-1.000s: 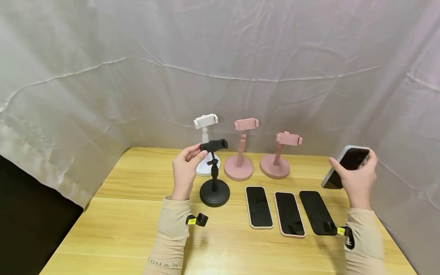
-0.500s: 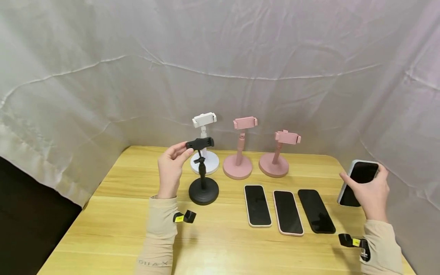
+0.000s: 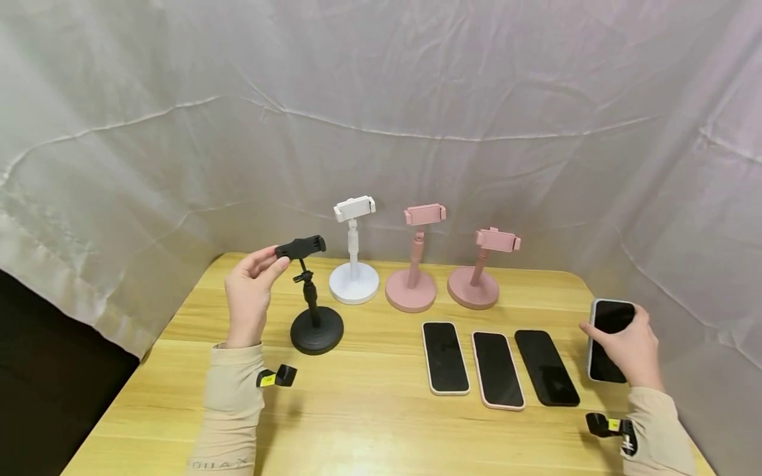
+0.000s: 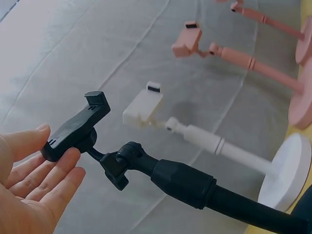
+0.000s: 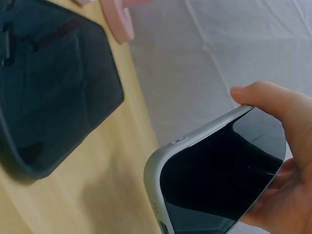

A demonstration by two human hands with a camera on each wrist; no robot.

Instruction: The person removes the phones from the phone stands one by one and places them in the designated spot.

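At the left of the head view, my left hand (image 3: 250, 291) pinches the end of a black phone stand's clamp between thumb and fingers. The black phone stand (image 4: 183, 183) leans slightly; I cannot tell whether its round base touches the table. My right hand (image 3: 634, 347) grips the sides of a phone in a pale grey case (image 5: 214, 170), screen up. This phone is at the right end of a row, tilted in the right wrist view. Beside it lie a black phone (image 3: 546, 367), a pink-cased phone (image 3: 499, 370) and a white-cased phone (image 3: 446, 358).
A white phone stand (image 3: 354, 283) stands at the back of the wooden table (image 3: 369, 423). To its right are a taller pink stand (image 3: 411, 291) and a shorter pink stand (image 3: 473, 288). A grey curtain (image 3: 381, 132) hangs behind and along the sides.
My left hand has moved left with the black phone stand, away from the white one. My right hand has carried the grey-cased phone right and lowered it beside the row of phones.
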